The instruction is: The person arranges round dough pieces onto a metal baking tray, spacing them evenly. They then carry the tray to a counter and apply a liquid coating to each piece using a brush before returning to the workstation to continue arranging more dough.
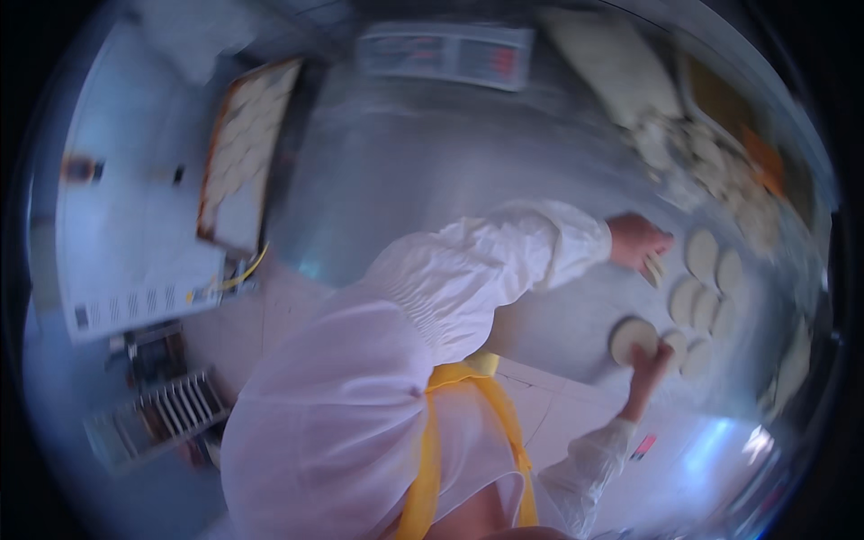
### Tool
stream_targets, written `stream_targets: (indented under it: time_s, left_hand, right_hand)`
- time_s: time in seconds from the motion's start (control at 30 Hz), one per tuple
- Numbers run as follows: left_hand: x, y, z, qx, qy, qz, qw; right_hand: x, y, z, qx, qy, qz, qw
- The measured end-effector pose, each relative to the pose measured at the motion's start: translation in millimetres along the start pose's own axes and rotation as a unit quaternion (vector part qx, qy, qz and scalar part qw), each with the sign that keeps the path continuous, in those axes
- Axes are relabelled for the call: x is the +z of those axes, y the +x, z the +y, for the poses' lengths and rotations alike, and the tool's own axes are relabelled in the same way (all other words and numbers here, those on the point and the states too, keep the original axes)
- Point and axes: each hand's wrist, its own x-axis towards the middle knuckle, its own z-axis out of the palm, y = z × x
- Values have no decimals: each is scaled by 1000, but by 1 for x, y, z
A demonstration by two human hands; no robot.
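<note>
On the metal worktable to the right, my left hand [638, 241] grips a pale flat dough round [653, 271], seen nearly edge-on below the fingers. Closer to the table's near edge, my right hand [649, 371] has its thumb over the face of a larger-looking dough round [631, 339], which casts a dark shadow on its left side. The fingers of that hand partly cover a neighbouring dough round [675, 345]. Several more flat dough rounds [702, 253] lie in loose rows just right of both hands. Motion blur softens the details.
Lumps of dough [709, 155] and a long pale dough slab [617, 67] lie at the far right. A digital scale [445, 55] stands at the back of the metal worktable [405, 162]. To the left is a tray [236, 135] of pale rounds, beside a white appliance [135, 223].
</note>
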Motion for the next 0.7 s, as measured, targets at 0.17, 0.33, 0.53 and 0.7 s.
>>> stream_targets:
  time_s: [0.17,0.33,0.53,0.7]
  left_hand:
    - [-169,-291,35,-201,-512,61,833]
    - [-353,-695,38,-212,-643,318,663]
    - [-522,-1045,-31,-407,-364,420,724]
    - [-569,-1148,-113,-425,-110,180,880]
  right_hand:
    - [30,-105,-102,14,376,-3,927]
    - [190,-216,-277,2,522,-59,851]
    - [548,-385,-594,-22,467,-416,780]
    - [816,-517,-777,-79,314,-602,730]
